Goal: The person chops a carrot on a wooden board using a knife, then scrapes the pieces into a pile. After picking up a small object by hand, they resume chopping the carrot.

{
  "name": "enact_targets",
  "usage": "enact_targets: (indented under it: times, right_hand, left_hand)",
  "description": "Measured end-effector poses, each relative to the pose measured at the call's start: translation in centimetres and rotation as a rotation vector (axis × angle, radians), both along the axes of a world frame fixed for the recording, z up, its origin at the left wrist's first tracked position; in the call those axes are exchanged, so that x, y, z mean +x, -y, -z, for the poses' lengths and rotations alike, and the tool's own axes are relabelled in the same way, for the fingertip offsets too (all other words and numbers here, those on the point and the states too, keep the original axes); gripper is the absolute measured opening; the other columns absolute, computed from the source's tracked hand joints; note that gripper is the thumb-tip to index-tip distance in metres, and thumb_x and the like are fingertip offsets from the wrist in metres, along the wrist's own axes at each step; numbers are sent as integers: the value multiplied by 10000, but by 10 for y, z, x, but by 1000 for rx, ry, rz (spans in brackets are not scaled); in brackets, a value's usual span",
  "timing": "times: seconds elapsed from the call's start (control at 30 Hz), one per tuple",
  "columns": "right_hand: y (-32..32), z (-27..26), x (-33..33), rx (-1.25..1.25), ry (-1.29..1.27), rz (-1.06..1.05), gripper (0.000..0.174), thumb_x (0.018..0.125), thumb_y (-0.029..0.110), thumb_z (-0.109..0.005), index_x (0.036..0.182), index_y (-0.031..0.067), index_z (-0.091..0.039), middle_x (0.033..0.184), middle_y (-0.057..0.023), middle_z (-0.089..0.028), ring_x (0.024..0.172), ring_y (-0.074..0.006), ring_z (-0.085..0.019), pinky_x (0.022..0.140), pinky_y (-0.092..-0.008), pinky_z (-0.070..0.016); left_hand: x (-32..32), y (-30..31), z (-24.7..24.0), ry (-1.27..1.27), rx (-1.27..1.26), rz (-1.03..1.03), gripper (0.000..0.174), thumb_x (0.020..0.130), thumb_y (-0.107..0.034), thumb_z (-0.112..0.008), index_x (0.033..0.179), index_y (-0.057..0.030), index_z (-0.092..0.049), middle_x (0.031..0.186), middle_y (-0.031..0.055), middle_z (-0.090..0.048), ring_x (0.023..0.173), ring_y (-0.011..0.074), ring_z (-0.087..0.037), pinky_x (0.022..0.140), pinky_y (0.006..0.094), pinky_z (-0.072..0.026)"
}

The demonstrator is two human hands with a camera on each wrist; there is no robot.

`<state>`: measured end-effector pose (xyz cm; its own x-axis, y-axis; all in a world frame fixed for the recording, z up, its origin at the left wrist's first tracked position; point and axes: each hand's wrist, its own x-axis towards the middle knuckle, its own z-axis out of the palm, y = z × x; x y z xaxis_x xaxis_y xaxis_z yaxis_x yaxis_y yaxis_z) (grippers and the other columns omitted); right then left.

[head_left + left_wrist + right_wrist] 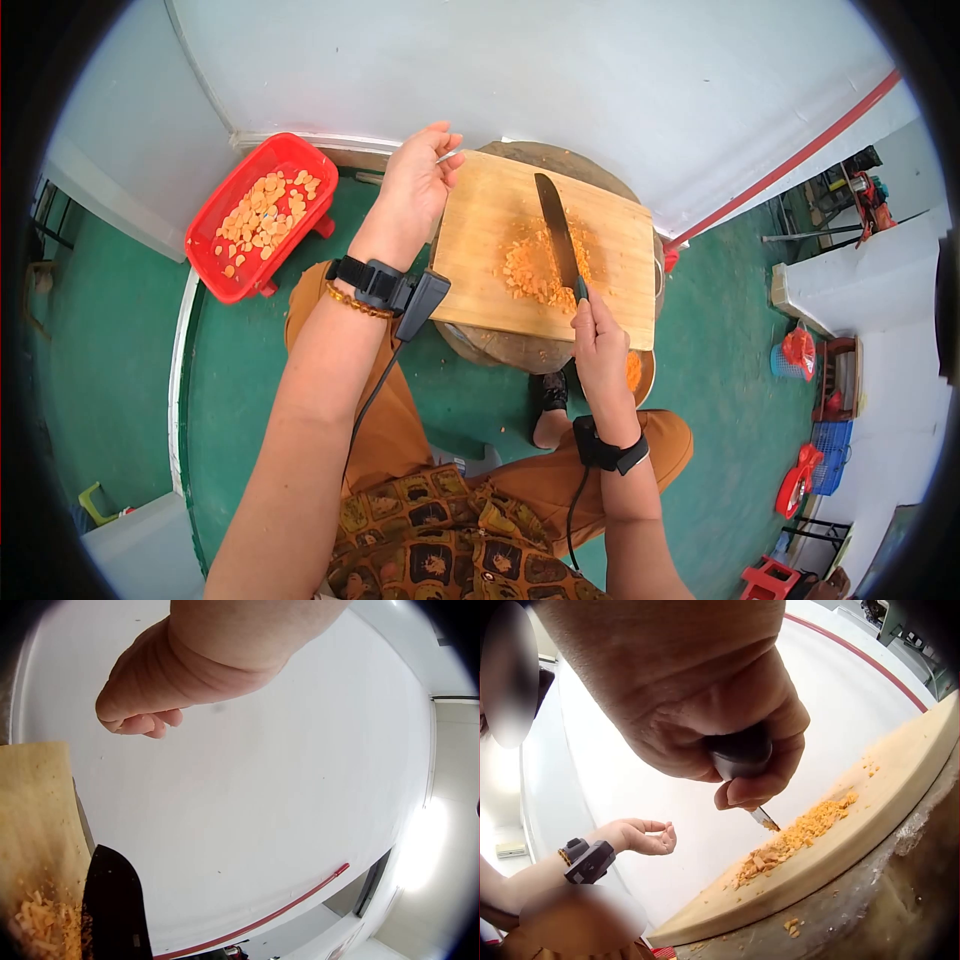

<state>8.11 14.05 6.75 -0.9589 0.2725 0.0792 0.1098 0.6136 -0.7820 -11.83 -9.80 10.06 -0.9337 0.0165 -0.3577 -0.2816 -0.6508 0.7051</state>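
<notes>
My right hand point(602, 350) grips the dark handle of a broad kitchen knife point(555, 222). The blade lies over a heap of chopped orange bits point(530, 268) on a wooden cutting board point(470, 225). In the right wrist view, the handle end point(742, 750) shows inside the curled fingers, and the blade meets the chopped heap point(802, 829). Raised by the board's upper left corner, my left hand point(415, 180) holds nothing, its fingers loosely bent. The left wrist view shows that hand point(157, 682) in front of the white wall, away from the blade point(114, 904).
Under the board stands a round block point(480, 345). A red basin point(210, 250) with orange slices point(262, 215) sits to the left on the green floor. A bowl point(649, 378) with orange contents is partly hidden below the board's right corner. A white wall point(540, 70) rises behind.
</notes>
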Motion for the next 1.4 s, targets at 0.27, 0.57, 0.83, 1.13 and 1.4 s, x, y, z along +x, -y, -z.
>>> enact_targets:
  times: [0.27,0.57,0.83,1.13,1.4]
  right_hand:
    - [0,4,0,-26,16,-4,323,1022,137,-541,1301,-9,-613,700,-174,-582,609,-196,-578,594,-331,-476]
    - [-5,6,1,-47,-1,2,332,1024,148,-542,1305,-15,-607,699,-153,-574,610,-175,-556,594,-326,-472]
    - [-6,9,2,-47,-44,18,330,1024,154,-545,1308,0,-612,699,-148,-561,619,-159,-546,591,-316,-462]
    - [-8,10,3,-68,-39,27,332,1025,150,-543,1302,-19,-613,698,-138,-562,631,-146,-549,594,-308,-467]
    - [-10,7,2,-61,-31,29,325,1029,146,-536,1298,-19,-613,731,-128,-601,652,-146,-565,617,-307,-481]
  left_hand:
    - [-1,1,0,5,-3,5,454,918,-118,-619,1363,-100,-530,1065,29,-616,890,164,-582,731,276,-432]
    - [-2,1,0,15,-1,5,446,920,-126,-618,1356,-104,-528,1063,31,-625,888,166,-590,722,282,-433]
    - [-2,0,0,25,1,0,429,922,-120,-614,1344,-108,-539,1062,33,-627,881,166,-592,713,276,-433]
    - [-3,0,3,23,-1,7,424,927,-120,-610,1346,-109,-542,1058,28,-628,883,160,-589,715,274,-436]
    - [-1,-1,-2,31,-8,-3,415,932,-120,-604,1343,-109,-547,1065,29,-629,891,167,-588,729,277,-439]
